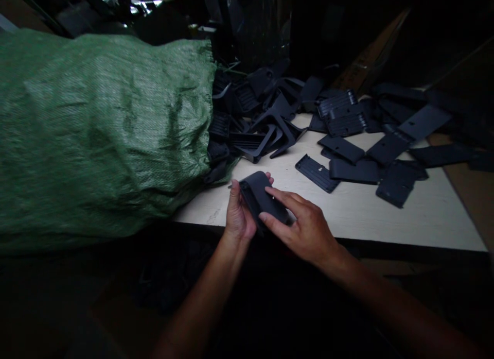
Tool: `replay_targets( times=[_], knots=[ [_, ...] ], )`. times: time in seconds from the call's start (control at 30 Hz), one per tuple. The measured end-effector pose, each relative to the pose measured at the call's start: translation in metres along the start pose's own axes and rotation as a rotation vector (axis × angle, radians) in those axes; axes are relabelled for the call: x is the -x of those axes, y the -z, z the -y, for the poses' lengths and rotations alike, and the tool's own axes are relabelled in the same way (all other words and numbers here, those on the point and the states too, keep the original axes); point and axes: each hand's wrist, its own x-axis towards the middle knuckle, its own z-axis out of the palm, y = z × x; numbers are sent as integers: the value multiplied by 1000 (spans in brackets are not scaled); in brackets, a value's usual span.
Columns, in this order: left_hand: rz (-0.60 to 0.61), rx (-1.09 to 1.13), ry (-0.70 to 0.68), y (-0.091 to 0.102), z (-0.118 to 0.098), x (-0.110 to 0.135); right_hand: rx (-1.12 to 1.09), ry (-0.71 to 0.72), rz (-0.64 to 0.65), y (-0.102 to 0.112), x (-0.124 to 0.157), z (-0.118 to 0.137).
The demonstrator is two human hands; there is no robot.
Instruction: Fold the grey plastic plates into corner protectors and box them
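A dark grey plastic part, flat-faced with a rounded end and a folded side, is held between both hands just over the table's front edge. My left hand cradles it from the left and below, thumb up along its side and fingertips showing behind it. From the right, my right hand grips it, thumb on the near side and fingers across the flat face. Closest on the table lies a flat ribbed plastic plate with a small hole.
A big green woven sack fills the left, its mouth facing right. Angled black plastic brackets spill from it onto the pale table. Several dark plates lie scattered at the right, with brown cardboard behind.
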Motion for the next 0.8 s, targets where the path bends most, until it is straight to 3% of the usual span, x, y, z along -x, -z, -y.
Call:
replay_targets(
  times=[0.23, 0.6, 0.7, 0.8],
  knots=[
    [-22, -17, -5, -3, 4, 1, 117, -12, 44, -7, 1, -2],
    [-29, -83, -9, -10, 3, 6, 95, -40, 88, 1, 2, 9],
    [70, -82, -10, -13, -1, 11, -80, -86, 53, 5, 0, 4],
    [190, -46, 18, -19, -3, 15, -448, -259, -2, 10, -10, -5]
  ],
)
